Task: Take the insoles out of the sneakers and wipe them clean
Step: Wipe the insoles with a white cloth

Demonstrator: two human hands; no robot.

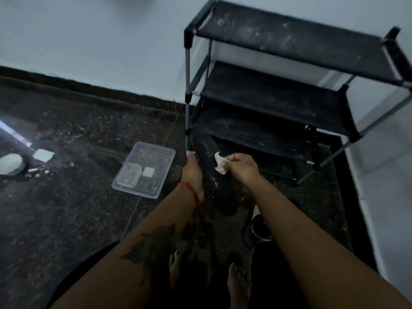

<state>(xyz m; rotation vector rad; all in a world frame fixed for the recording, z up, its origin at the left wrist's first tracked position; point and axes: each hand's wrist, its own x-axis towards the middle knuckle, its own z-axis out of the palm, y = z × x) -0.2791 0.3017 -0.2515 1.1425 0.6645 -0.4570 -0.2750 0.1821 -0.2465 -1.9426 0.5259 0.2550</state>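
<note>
1. Two hands work over one black insole, held above the dark floor just in front of the shoe rack.
2. The left hand grips the insole along its left edge, fingers curled round it.
3. The right hand pinches a crumpled white cloth, which touches the insole's upper face.
4. A black sneaker with white stripes lies on the floor near the right forearm.
5. Left of the hands sits a clear plastic tray holding a smaller clear container and a small pale square.
6. Bare feet show at the near edge.
</note>
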